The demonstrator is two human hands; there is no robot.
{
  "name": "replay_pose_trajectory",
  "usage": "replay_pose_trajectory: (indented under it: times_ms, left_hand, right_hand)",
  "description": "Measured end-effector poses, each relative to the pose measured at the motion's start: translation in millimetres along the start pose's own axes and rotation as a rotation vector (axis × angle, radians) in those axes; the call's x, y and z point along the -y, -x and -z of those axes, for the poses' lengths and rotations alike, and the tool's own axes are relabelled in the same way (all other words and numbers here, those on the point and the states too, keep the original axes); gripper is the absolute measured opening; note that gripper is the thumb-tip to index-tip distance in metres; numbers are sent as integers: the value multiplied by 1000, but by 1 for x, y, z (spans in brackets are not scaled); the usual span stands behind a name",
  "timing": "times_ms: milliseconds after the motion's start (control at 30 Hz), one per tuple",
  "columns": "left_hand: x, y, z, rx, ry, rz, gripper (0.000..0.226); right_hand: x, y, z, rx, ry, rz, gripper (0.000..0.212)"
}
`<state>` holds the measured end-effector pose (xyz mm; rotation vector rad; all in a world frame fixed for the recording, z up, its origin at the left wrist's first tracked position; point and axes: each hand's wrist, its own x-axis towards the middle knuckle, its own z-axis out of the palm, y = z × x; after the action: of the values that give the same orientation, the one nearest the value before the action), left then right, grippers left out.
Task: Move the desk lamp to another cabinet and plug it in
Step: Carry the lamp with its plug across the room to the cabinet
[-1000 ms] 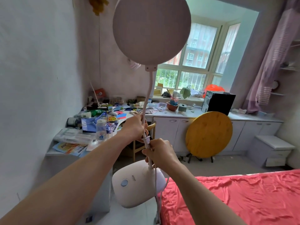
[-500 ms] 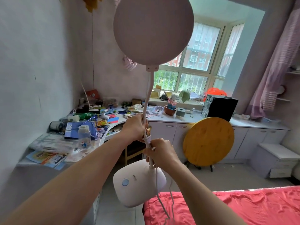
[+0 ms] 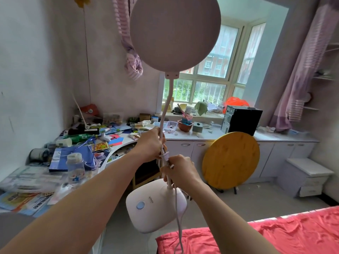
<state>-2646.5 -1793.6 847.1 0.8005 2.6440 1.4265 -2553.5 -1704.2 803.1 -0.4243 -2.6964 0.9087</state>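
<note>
I hold a white desk lamp (image 3: 156, 208) in the air in front of me; its big round head fills the top centre and its rounded base with a blue button hangs below my hands. My left hand (image 3: 149, 143) is closed around the thin neck. Just below it my right hand (image 3: 180, 171) grips the lower neck together with the lamp's white plug (image 3: 165, 156), which sticks up between the two hands. The white cord (image 3: 177, 213) trails down past the base toward the bed. White cabinets (image 3: 185, 149) run under the window.
A cluttered desk (image 3: 60, 162) with books, bottles and papers lies at left. A round wooden tabletop (image 3: 231, 160) leans on the cabinets, a black computer case (image 3: 241, 120) stands on the counter, a white drawer unit (image 3: 308, 176) sits at right, and a red bed (image 3: 275, 233) lies bottom right.
The view has swung up and moved forward; the desk and cabinets look nearer and the bed has dropped lower right. Both hands keep the same grip on the lamp.
</note>
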Motion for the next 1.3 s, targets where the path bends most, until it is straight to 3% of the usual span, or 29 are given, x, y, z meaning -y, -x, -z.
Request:
replay_pose_trajectory:
  times_ms: [400,633,1300]
  left_hand:
    - [48,-136,44,54,-66,-61,10]
    - [78,-206,61,85,-42,-97,4]
    - [98,-419,1,-13,-14,-27,8]
  right_hand:
    - [36,-137,-41,-57,-10,-67,13]
    - [50,-207,-71,-86,-44,-105,12]
    - [-21,-421,-44,20,-22,-58,12]
